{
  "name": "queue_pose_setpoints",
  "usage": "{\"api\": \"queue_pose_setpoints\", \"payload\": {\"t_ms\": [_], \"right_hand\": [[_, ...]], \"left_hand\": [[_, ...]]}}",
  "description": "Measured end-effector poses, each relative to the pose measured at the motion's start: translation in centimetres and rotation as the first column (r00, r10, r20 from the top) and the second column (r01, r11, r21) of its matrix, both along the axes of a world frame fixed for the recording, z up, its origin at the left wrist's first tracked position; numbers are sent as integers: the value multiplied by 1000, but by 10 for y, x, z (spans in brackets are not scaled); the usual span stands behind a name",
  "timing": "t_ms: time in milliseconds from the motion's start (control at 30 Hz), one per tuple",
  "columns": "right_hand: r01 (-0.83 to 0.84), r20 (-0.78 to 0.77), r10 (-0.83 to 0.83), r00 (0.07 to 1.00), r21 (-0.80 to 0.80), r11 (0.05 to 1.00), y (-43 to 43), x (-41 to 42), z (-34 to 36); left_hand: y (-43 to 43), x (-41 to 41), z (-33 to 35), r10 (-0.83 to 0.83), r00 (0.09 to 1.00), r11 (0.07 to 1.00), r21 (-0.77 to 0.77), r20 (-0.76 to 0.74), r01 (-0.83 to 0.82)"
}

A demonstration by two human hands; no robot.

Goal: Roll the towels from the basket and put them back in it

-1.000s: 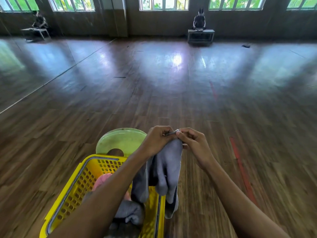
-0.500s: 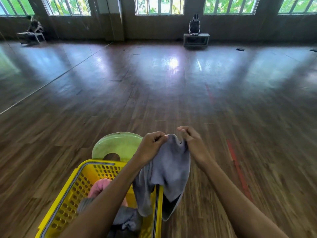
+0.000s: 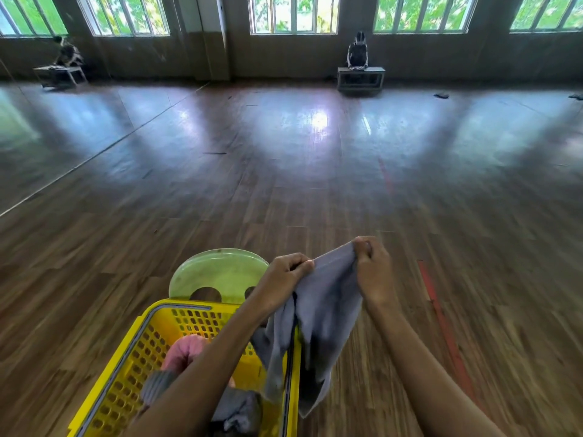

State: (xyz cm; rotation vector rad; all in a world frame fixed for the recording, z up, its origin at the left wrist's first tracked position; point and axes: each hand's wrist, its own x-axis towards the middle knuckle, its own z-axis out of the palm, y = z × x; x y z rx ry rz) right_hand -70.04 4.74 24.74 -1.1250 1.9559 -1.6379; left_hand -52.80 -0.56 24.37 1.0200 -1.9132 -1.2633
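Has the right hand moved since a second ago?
Yes. The right hand has shifted right, away from the green stool and toward the red floor stripe, opening out the grey towel it pinches with the left hand.

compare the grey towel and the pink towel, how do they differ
The grey towel hangs loose and unrolled; the pink towel looks rolled up.
The left hand and right hand pinch the grey towel's top edge; no hand holds the pink towel.
The grey towel hangs over the right rim of the yellow basket; the pink towel lies inside it.
Both are soft cloth.
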Motion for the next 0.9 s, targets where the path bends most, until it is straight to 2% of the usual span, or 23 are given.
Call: {"api": "queue_pose_setpoints", "payload": {"t_ms": [100,167,233,300,433,533,700,833,900], "right_hand": [[50,102,-50,994,8,999,-3,-25,1],[-105,72,101,992,49,993,-3,-17,0],[-314,67,309,949,87,945,-2,4,-4],[-406,61,402,914,67,912,0,20,-10],[-365,98,362,927,14,931,-1,19,-14],[-426,173,414,894,36,904,0,24,-14],[-467,133,459,878,32,884,1,28,-17],[-303,26,302,953,41,952,-3,2,-12],[-197,46,196,980,30,980,-5,-21,-7]], "left_hand": [[-2,19,-12,41,999,999,5,23,-41],[-3,19,-12,72,997,997,-18,31,-71],[-4,8,-3,65,998,996,-57,19,-64],[-4,-4,4,55,998,996,-68,-17,-56],[-7,-2,3,71,996,996,-42,-48,-73],[-6,-1,1,42,998,999,-22,-48,-43],[-6,-4,4,39,999,999,-36,-22,-40],[-6,7,-3,-18,1000,999,27,-8,18],[-5,20,-10,-14,1000,999,40,10,13]]}}
